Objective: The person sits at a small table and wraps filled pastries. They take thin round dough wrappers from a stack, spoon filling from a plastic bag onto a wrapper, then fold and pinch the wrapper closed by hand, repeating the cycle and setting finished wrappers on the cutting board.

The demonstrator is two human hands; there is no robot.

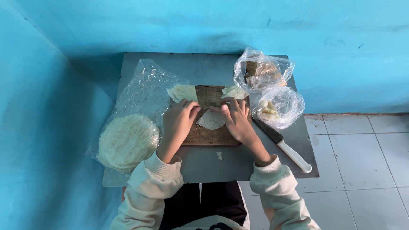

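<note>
A pale triangular piece of thin wrapper (pixel 210 120) lies on a wooden cutting board (pixel 213 136) in the middle of a small grey table (pixel 213 164). My left hand (pixel 177 121) rests on the board with its fingertips at the wrapper's left edge. My right hand (pixel 237 119) touches the wrapper's right edge, fingers bent over it. Two more wrapper pieces sit at the board's far corners, one on the left (pixel 183 92) and one on the right (pixel 235 92).
A round stack of wrappers (pixel 127 140) lies in a clear plastic bag at the table's left. Two clear bags stand at the right, one with brown contents (pixel 262 73), one with pale filling (pixel 277 107). A white-handled knife (pixel 283 145) lies beside the board. Blue walls close in left and behind.
</note>
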